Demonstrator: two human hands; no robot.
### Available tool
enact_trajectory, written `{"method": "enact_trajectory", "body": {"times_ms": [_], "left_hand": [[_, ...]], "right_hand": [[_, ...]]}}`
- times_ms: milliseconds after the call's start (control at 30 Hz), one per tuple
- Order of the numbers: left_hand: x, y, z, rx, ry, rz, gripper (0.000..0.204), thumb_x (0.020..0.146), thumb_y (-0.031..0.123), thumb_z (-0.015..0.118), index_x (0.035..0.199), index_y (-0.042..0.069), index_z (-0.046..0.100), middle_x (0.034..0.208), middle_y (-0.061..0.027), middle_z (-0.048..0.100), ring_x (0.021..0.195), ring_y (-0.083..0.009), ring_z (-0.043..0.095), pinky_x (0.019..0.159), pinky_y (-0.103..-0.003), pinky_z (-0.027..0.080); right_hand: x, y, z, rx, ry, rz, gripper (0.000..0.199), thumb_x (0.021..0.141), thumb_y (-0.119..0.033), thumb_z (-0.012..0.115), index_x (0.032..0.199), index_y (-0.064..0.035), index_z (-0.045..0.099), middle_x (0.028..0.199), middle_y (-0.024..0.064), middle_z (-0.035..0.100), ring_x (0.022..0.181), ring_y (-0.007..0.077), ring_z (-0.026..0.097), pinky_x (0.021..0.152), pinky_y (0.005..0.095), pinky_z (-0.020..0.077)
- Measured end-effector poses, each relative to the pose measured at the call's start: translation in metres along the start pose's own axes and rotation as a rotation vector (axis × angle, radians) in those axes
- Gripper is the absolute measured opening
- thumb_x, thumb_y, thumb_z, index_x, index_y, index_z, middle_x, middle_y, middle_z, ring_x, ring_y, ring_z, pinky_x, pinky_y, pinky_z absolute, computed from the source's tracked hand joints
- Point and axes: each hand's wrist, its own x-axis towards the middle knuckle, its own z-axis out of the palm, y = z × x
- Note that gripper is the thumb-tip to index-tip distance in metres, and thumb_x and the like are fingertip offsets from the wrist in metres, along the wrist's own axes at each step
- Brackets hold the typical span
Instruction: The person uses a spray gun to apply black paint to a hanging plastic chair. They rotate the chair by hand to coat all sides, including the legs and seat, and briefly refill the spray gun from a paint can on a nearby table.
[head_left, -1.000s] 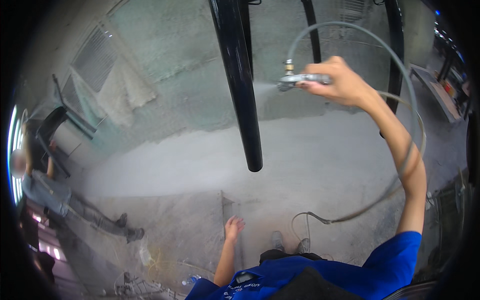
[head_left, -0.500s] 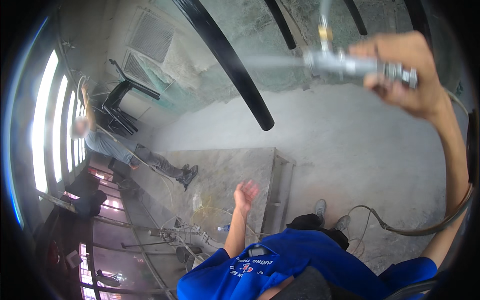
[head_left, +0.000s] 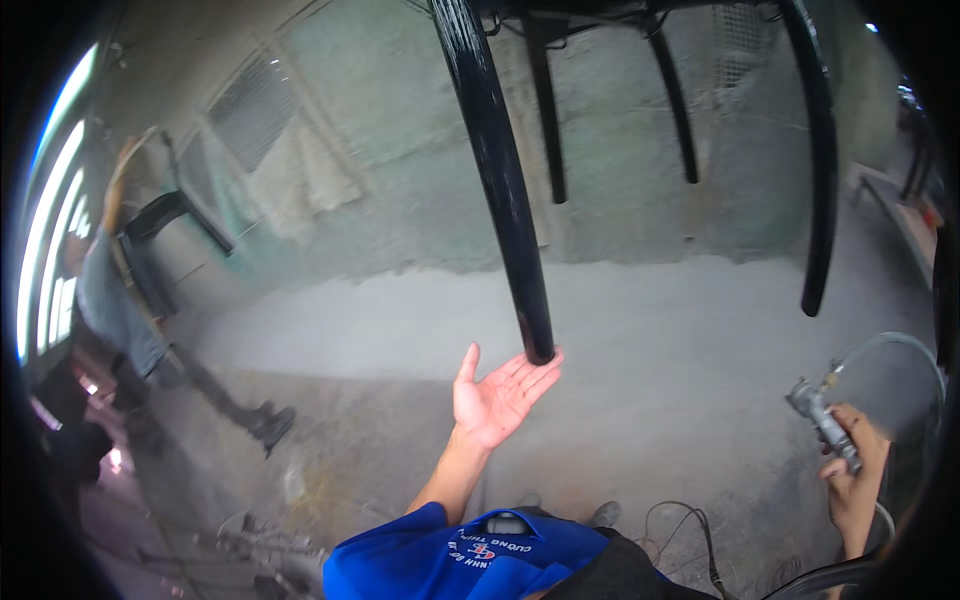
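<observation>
My left hand (head_left: pixel 500 398) is raised palm up, its fingers stretched out at the lower end of a glossy black chair leg (head_left: pixel 500 190). The fingertips seem to touch the leg's end. This leg belongs to a black chair hanging upright, with further legs behind it and a curved leg (head_left: pixel 822 170) at the right. Low at the right, my right hand (head_left: pixel 852 450) is wrapped round a metal spray gun (head_left: pixel 822 418), apart from the chair. A pale hose (head_left: pixel 890 338) loops off the gun. No spray shows from its nozzle.
At the left, a co-worker (head_left: pixel 120 300) stands by another dark chair (head_left: pixel 170 220), one arm raised. Bright lamps (head_left: pixel 45 250) line the left wall. A dark hose (head_left: pixel 705 530) lies on the floor near my feet. A bench (head_left: pixel 895 225) stands at the far right.
My right hand has dropped from beside the chair to the lower right with the spray gun, and the spray has stopped. My left hand has risen to the leg's end. The view has shifted.
</observation>
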Motion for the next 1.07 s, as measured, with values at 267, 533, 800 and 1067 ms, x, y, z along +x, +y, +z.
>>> {"method": "enact_trajectory", "body": {"times_ms": [267, 533, 800, 1067], "left_hand": [[0.054, 0.021, 0.015, 0.022, -0.292, -0.388, 0.107, 0.099, 0.076, 0.027, 0.154, -0.016, 0.024, 0.164, -0.0314, 0.025, 0.155, -0.0410, 0.021, 0.128, -0.055, 0.017], [0.137, -0.037, 0.027, 0.020, -0.531, -0.626, 0.113, 0.095, 0.084, 0.026, 0.158, -0.010, 0.019, 0.167, -0.0281, 0.018, 0.157, -0.0386, 0.015, 0.128, -0.055, 0.014], [0.194, -0.086, 0.046, 0.131, -0.395, -0.638, 0.125, 0.088, 0.091, 0.030, 0.161, 0.001, -0.014, 0.167, -0.0279, -0.020, 0.157, -0.0401, -0.016, 0.124, -0.063, 0.001], [0.202, -0.113, 0.038, 0.039, -0.388, -0.688, 0.125, 0.085, 0.094, 0.027, 0.164, 0.004, -0.007, 0.166, -0.0274, -0.024, 0.156, -0.0413, -0.019, 0.121, -0.070, -0.003]], "right_hand": [[-0.011, -0.149, -0.077, -0.503, 0.192, 0.162, 0.080, 0.092, -0.073, 0.056, 0.125, -0.0003, 0.062, 0.117, 0.0164, 0.067, 0.110, 0.0277, 0.058, 0.096, 0.0409, 0.0460], [0.128, -0.333, -0.069, -0.446, -0.034, -0.295, 0.053, 0.089, -0.039, 0.071, 0.106, 0.0110, 0.068, 0.085, 0.0157, 0.068, 0.067, 0.0188, 0.066, 0.058, 0.0290, 0.0520], [0.243, -0.420, -0.052, -1.183, 0.251, -0.599, 0.063, 0.091, -0.050, 0.072, 0.120, 0.0050, 0.066, 0.098, 0.0138, 0.070, 0.085, 0.0249, 0.068, 0.072, 0.0385, 0.0521], [0.221, -0.391, -0.010, -1.207, -0.240, -0.474, 0.026, 0.083, -0.027, 0.084, 0.094, -0.0071, 0.070, 0.068, 0.0070, 0.064, 0.055, 0.0257, 0.061, 0.052, 0.0441, 0.0455]]}}
